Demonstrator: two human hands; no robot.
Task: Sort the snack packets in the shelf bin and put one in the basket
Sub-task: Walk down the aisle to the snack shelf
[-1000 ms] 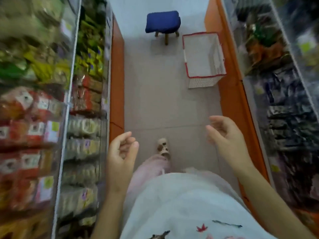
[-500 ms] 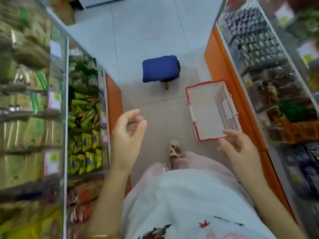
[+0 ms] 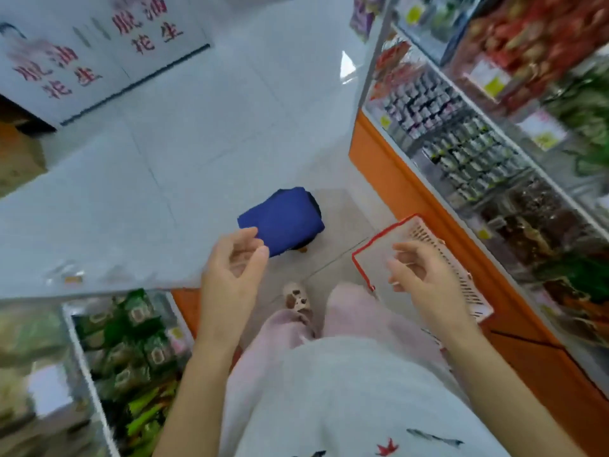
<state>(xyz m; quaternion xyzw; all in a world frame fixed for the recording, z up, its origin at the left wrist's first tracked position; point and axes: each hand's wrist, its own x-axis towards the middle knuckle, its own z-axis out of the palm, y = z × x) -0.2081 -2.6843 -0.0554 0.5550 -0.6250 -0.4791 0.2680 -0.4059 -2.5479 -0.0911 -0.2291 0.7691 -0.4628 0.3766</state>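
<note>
Bright, motion-blurred, wide-angle edge distortion

Shelf packets (image 3: 131, 341) blurred; basket (image 3: 379, 237) half-hidden

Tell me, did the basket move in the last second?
No. The basket sits as before against the orange shelf base, just right of the blue stool. Only the camera view swung.

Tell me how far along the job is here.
Done: nothing visible; the basket on the floor shows no packet, though the right hand covers part of it. In hand: nothing; the left hand is empty too. Left: sorting the snack packets on the shelf and putting one in.
</note>
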